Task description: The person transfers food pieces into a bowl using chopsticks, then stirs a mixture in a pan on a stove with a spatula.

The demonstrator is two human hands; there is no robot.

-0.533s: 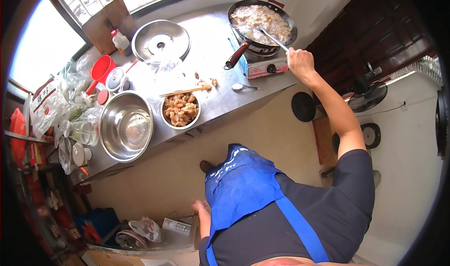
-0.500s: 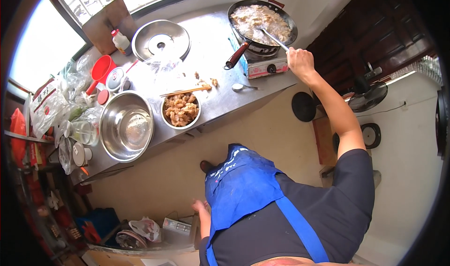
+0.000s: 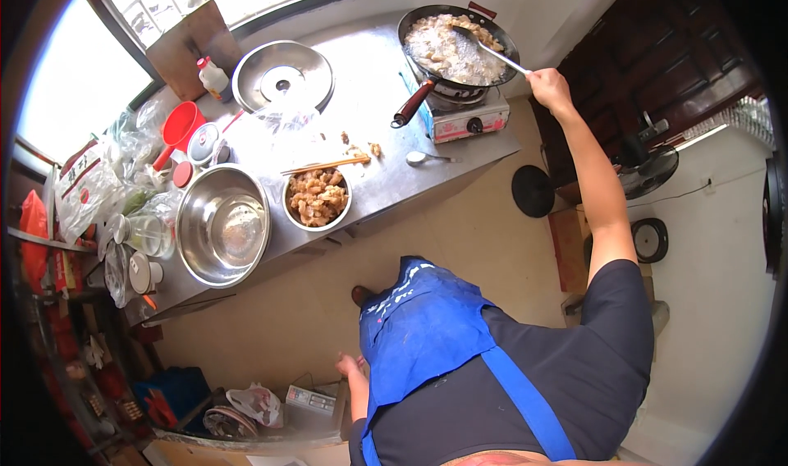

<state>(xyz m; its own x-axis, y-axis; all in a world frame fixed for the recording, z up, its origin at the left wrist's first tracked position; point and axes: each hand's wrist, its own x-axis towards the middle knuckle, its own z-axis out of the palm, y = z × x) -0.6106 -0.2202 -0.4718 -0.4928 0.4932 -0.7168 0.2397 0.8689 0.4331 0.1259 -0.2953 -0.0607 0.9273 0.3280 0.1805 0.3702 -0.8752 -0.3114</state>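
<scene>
My right hand [image 3: 550, 87] is closed round the handle of a long metal spatula [image 3: 502, 57]. The spatula's dark head rests in a black wok [image 3: 515, 49] full of bubbling oil and pale frying pieces [image 3: 447, 43]. This wok sits on a portable gas stove [image 3: 469, 124] at the far right of the steel counter, its brown handle pointing toward me. My left hand [image 3: 350, 364] hangs low beside my blue apron, away from the counter; its fingers are apart and nothing shows in them. A bowl of raw, marinated meat pieces [image 3: 317, 197] stands near the counter's front edge, with chopsticks [image 3: 327, 165] across its rim.
A metal spoon [image 3: 431, 159] lies in front of the stove, and small scraps [image 3: 361, 150] lie near the chopsticks. Leftward stand a large steel basin [image 3: 222, 277], a second basin [image 3: 322, 60], a red ladle [image 3: 182, 123], a white bottle [image 3: 213, 79] and plastic bags [image 3: 86, 183].
My right hand has moved slightly right and away from me. The spatula's head has shifted toward the wok's far side, and more of it shows above the oil. My left hand stays low.
</scene>
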